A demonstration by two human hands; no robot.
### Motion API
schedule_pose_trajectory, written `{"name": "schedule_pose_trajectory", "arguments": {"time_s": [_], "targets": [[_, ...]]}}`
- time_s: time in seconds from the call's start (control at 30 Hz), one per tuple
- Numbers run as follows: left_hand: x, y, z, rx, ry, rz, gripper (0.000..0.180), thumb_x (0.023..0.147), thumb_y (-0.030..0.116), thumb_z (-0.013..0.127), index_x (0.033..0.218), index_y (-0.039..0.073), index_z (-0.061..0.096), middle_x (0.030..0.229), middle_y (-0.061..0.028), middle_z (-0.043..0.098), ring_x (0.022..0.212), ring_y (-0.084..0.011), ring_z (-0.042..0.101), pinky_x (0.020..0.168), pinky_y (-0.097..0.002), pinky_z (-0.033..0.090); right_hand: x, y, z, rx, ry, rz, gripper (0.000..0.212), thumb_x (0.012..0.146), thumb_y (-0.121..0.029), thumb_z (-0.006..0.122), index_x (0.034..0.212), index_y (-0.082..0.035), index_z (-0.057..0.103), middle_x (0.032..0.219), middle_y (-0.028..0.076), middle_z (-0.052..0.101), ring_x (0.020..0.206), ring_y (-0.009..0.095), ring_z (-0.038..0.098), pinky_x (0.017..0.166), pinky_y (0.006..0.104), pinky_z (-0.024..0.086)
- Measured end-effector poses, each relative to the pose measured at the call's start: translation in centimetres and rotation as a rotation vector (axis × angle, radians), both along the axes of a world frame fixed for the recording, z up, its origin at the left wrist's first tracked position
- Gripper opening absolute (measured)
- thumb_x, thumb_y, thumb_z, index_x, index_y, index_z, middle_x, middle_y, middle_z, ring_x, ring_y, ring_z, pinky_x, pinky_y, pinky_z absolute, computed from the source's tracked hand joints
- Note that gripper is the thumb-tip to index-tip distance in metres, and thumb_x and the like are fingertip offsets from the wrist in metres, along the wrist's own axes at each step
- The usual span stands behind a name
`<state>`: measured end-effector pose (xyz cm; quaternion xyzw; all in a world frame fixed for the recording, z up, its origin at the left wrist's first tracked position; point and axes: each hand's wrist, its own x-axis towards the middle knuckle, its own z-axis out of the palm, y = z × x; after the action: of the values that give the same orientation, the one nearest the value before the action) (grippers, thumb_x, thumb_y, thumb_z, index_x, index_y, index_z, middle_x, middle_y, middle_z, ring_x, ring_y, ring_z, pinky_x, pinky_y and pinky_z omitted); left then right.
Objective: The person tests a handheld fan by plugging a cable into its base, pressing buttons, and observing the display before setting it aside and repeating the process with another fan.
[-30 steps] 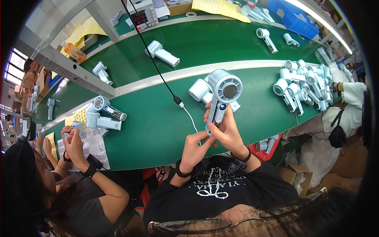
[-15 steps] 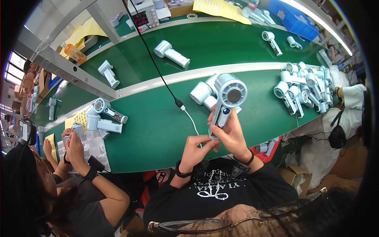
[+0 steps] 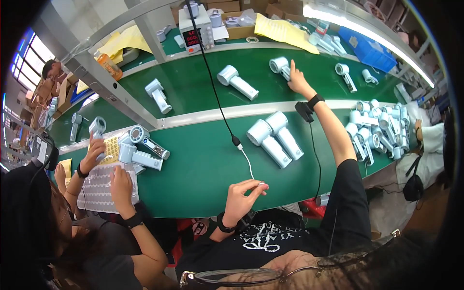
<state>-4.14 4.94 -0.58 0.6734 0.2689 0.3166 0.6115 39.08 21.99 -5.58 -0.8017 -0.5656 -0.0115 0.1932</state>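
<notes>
My left hand [image 3: 241,199] is closed in a pinch near the front of the green bench, holding the end of a white charging cable [image 3: 246,160]. The plug itself is mostly hidden by the fingertips. My right hand [image 3: 300,83] reaches over to the far green strip, index finger stretched out, beside a pale-blue handheld fan [image 3: 279,65] lying there. Whether it still touches the fan is unclear. Two more handheld fans [image 3: 274,140] lie side by side, round heads away from me, between my hands and the metal divider.
A large pile of fans [image 3: 379,126] covers the bench's right end. At left a co-worker's hand [image 3: 93,153] holds a fan above label sheets [image 3: 104,186]. More fans lie along the far strip [image 3: 198,79]. A black cable [image 3: 212,82] hangs across; a power supply [image 3: 195,31] stands behind.
The fan held upright before me has gone from my hands, and a fan now lies by my right hand, which moved far forward. My left hand keeps the cable. The view shifted.
</notes>
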Motion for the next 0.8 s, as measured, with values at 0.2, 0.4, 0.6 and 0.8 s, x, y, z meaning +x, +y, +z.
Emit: {"name": "schedule_pose_trajectory", "arguments": {"time_s": [0.2, 0.4, 0.6, 0.8], "targets": [[-0.5, 0.3, 0.4, 0.014, 0.008, 0.057, 0.009, 0.086, 0.000, 0.063, 0.084, -0.007, 0.068, 0.079, -0.0115, 0.069, 0.066, -0.0154, 0.067, 0.059, -0.0236, 0.051, -8.7, 3.1, 4.2, 0.246, -0.166, 0.389, 0.098, 0.068, -0.040, 0.080, 0.137, 0.005, 0.027, 0.119, 0.029, 0.048, 0.108, 0.041, 0.053, 0.093, 0.0428, 0.044], [0.0, 0.2, 0.9, -0.018, -0.013, 0.025, 0.010, 0.086, 0.000, 0.062, 0.084, -0.007, 0.068, 0.079, -0.0112, 0.069, 0.065, -0.0152, 0.066, 0.059, -0.0236, 0.051, -11.3, 5.2, 2.6, -0.047, 0.055, 0.489, 0.089, 0.071, -0.035, 0.079, 0.131, 0.009, 0.031, 0.121, 0.028, 0.050, 0.107, 0.040, 0.055, 0.092, 0.0411, 0.046], [-0.2, 0.3, 0.8, -0.011, -0.005, 0.018, 0.011, 0.087, 0.002, 0.062, 0.084, -0.007, 0.067, 0.079, -0.0113, 0.068, 0.065, -0.0147, 0.066, 0.060, -0.0236, 0.051, -8.6, -0.3, 6.3, -0.104, 1.347, 0.332, 0.062, 0.086, -0.024, 0.061, 0.134, 0.006, 0.034, 0.126, 0.021, 0.052, 0.113, 0.032, 0.055, 0.097, 0.0407, 0.046], [1.2, -0.2, 1.4, -0.066, -0.047, -0.030, 0.013, 0.088, 0.003, 0.062, 0.081, -0.006, 0.067, 0.078, -0.0112, 0.068, 0.064, -0.0143, 0.066, 0.060, -0.0232, 0.050, -15.0, -12.4, 9.3, 0.332, 2.061, 0.455, 0.051, 0.089, -0.019, 0.052, 0.134, -0.001, 0.037, 0.126, 0.016, 0.051, 0.110, 0.026, 0.056, 0.094, 0.0478, 0.048]]}}
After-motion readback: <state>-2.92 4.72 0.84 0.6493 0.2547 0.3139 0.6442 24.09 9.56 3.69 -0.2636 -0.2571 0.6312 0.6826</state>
